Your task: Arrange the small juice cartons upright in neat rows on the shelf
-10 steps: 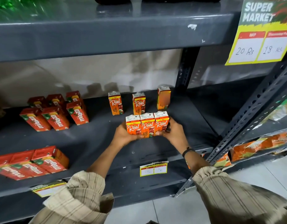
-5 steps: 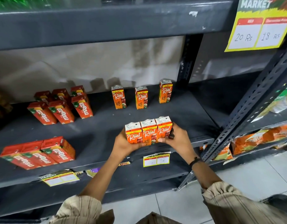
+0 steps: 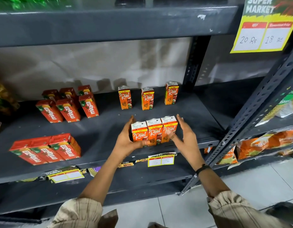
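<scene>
Three small orange Real juice cartons [image 3: 154,131] stand upright side by side, touching, in a tight row near the front edge of the grey shelf [image 3: 99,129], white tops up and logos facing out. The left hand [image 3: 126,142] cups the leftmost carton's side, its thumb lying across the row's lower front, so it is in contact but loosely curled. The right hand [image 3: 186,137] is spread wide just beside the rightmost carton, palm facing it; whether its thumb touches the carton front I cannot tell. At 12 o'clock from the row, three more Real cartons [image 3: 147,98] stand upright and spaced apart near the back. At 10 o'clock sit tilted red Maaza cartons [image 3: 68,105]; at 9 o'clock another Maaza group [image 3: 47,149] lies near the front edge. A yellow price sign [image 3: 264,32] hangs at 2 o'clock.
</scene>
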The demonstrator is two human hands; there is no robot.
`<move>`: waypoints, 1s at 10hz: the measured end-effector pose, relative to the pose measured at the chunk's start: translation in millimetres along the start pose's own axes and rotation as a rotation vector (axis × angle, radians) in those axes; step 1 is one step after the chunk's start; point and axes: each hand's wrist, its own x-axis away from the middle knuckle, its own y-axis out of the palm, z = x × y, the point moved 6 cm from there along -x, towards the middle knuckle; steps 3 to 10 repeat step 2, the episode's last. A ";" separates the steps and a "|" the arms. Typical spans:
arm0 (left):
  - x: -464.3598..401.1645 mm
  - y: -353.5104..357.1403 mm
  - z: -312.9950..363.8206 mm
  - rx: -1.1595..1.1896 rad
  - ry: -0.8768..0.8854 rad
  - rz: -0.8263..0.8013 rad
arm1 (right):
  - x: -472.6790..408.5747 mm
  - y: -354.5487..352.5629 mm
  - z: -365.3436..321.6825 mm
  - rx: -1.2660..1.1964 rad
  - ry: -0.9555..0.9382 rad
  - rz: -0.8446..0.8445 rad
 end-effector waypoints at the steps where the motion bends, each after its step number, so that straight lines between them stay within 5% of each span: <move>1: 10.4 -14.1 23.2 -0.172 0.099 0.066 | 7.2 -6.0 -20.2 0.094 -0.099 0.043; 2: 22.1 -31.7 44.7 -0.338 0.281 0.163 | 13.4 -4.7 -40.4 0.172 -0.195 0.089; 10: 22.1 -31.7 44.7 -0.338 0.281 0.163 | 13.4 -4.7 -40.4 0.172 -0.195 0.089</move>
